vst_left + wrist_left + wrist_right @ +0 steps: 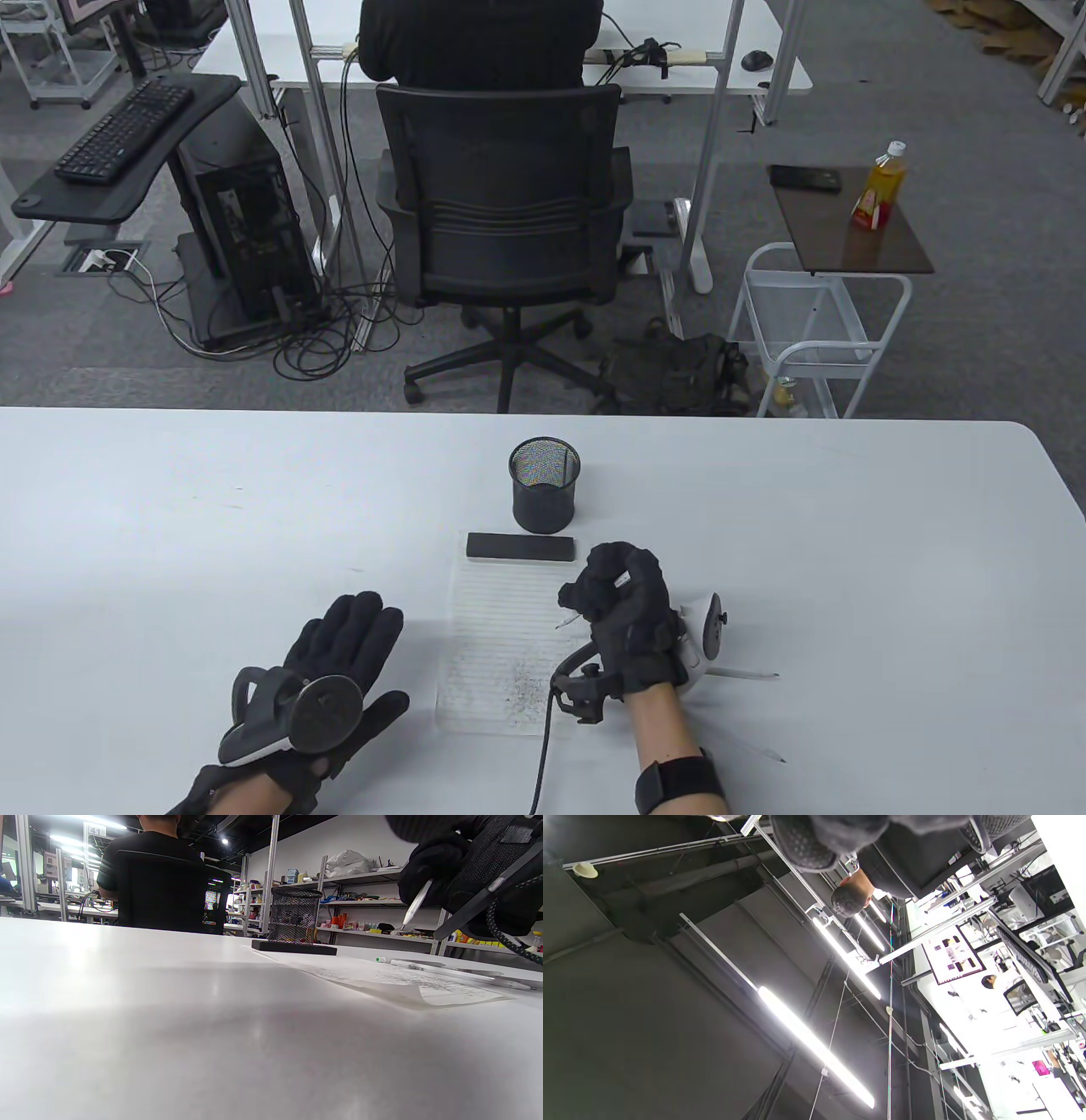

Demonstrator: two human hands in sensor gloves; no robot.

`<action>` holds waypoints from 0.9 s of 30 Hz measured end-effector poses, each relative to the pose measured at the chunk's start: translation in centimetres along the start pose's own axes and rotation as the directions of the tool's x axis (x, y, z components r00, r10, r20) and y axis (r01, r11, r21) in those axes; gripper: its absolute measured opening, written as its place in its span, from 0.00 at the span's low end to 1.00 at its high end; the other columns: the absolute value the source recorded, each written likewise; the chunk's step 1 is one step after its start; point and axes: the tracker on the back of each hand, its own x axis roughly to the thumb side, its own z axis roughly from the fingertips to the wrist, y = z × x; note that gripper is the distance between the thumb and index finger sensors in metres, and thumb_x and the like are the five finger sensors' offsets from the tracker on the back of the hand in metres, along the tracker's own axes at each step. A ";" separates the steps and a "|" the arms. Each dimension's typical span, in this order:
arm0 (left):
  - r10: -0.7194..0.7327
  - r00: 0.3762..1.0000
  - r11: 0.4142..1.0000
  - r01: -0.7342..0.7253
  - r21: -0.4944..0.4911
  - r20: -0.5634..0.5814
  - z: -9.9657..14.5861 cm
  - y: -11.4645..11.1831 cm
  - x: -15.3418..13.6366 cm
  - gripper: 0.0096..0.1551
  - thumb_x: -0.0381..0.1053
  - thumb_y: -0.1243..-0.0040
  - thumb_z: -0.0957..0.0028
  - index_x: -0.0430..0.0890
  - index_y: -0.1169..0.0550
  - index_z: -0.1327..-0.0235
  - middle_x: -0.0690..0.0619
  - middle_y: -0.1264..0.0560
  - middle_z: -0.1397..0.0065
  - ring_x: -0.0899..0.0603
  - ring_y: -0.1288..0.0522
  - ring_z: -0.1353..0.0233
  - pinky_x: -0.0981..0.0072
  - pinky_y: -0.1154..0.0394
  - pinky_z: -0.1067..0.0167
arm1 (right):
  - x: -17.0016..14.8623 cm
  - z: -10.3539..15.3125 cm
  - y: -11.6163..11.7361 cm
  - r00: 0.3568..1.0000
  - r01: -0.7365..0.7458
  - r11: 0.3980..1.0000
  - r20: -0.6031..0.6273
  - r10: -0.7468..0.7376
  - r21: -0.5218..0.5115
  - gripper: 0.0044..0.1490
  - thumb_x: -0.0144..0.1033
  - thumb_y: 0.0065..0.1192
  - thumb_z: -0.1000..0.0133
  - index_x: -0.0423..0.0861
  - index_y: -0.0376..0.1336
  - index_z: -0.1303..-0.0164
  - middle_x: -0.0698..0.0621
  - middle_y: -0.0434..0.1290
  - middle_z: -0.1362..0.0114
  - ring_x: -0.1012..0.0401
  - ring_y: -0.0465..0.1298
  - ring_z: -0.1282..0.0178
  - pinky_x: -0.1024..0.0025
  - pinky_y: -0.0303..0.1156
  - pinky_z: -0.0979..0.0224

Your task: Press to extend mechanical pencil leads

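The right hand (624,594) is curled into a fist around a white mechanical pencil (570,620), held above the lined sheet of paper (501,645) with its tip slanting down and to the left, clear of the page; from the left wrist view the same pencil (415,906) hangs in the air well off the tabletop (170,526). The left hand (335,671) lies flat, palm down, fingers spread and holding nothing, just left of the paper's near corner. That near end of the sheet is peppered with dark specks and its corner curls up slightly. Across the far end of the paper sits a flat black block (520,547), and right behind it, nearly touching, stands a black mesh pen cup (545,484). To the right of the right hand, two more white pencils rest on the tabletop, one (742,674) close beside the wrist tracker and another (755,749) nearer the front edge. A black cable (543,747) trails from the right wrist down toward the near edge, crossing the gap between the hands. The left half of the tabletop is broad and bare, the right side likewise out to the rounded far corner. Beyond the far edge a person sits in a black office chair (501,212) with their back turned, and a white wire cart (814,331) stands off to the right.
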 end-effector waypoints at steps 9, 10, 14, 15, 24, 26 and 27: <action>-0.008 1.000 1.000 0.008 -0.003 0.003 -0.1 -0.1 0.1 0.53 0.70 0.49 0.51 0.50 0.51 0.17 0.43 0.54 0.14 0.29 0.49 0.15 0.33 0.44 0.25 | -0.7 0.4 -0.7 0.997 -0.076 0.997 -0.015 0.076 -0.029 0.37 0.58 0.46 0.35 0.36 0.71 0.46 0.48 0.75 0.60 0.47 0.74 0.64 0.34 0.70 0.44; -0.008 1.000 1.000 0.008 -0.003 0.003 0.0 -0.1 0.1 0.54 0.70 0.49 0.51 0.50 0.51 0.17 0.42 0.54 0.14 0.29 0.49 0.15 0.33 0.44 0.25 | -0.7 0.4 -0.7 0.996 -0.086 0.996 -0.014 0.085 -0.029 0.39 0.60 0.46 0.35 0.36 0.71 0.46 0.48 0.75 0.60 0.47 0.74 0.64 0.34 0.69 0.44; -0.010 1.000 1.000 0.010 -0.008 0.004 -0.1 -0.1 0.1 0.53 0.70 0.49 0.51 0.50 0.51 0.17 0.43 0.54 0.13 0.29 0.49 0.15 0.33 0.45 0.25 | -1.1 0.6 -0.9 0.991 -0.131 0.991 -0.026 0.130 -0.020 0.41 0.62 0.44 0.36 0.36 0.71 0.45 0.47 0.75 0.59 0.47 0.74 0.63 0.34 0.69 0.43; -0.011 1.000 1.000 0.011 -0.008 0.004 -0.1 -0.2 0.1 0.53 0.70 0.49 0.51 0.50 0.51 0.17 0.43 0.54 0.13 0.29 0.49 0.15 0.33 0.45 0.25 | -1.2 0.6 -0.9 0.991 -0.128 0.991 -0.026 0.128 -0.026 0.41 0.61 0.44 0.36 0.36 0.71 0.45 0.47 0.75 0.59 0.46 0.74 0.63 0.34 0.69 0.43; -0.006 1.000 1.000 0.006 -0.008 0.006 -0.1 -0.2 0.2 0.53 0.70 0.49 0.51 0.50 0.51 0.17 0.43 0.54 0.13 0.29 0.49 0.15 0.33 0.45 0.25 | -1.5 0.7 -1.3 0.987 -0.158 0.986 -0.021 0.157 -0.051 0.34 0.53 0.47 0.35 0.35 0.71 0.46 0.47 0.75 0.60 0.46 0.74 0.64 0.32 0.69 0.43; -0.012 1.000 1.000 0.012 -0.010 0.006 -0.2 -0.2 0.2 0.53 0.70 0.49 0.51 0.50 0.51 0.17 0.43 0.54 0.13 0.29 0.49 0.15 0.33 0.45 0.25 | -1.4 0.7 -1.3 0.988 -0.156 0.986 -0.017 0.155 -0.055 0.34 0.53 0.47 0.35 0.35 0.71 0.46 0.47 0.75 0.60 0.46 0.74 0.64 0.32 0.69 0.43; -0.012 1.000 1.000 0.012 -0.009 0.005 -0.1 -0.2 0.2 0.53 0.70 0.50 0.51 0.50 0.51 0.17 0.43 0.54 0.13 0.29 0.49 0.15 0.33 0.44 0.25 | -1.4 0.7 -1.3 0.988 -0.155 0.987 -0.017 0.154 -0.054 0.34 0.53 0.47 0.35 0.35 0.71 0.46 0.47 0.75 0.60 0.46 0.74 0.63 0.32 0.69 0.43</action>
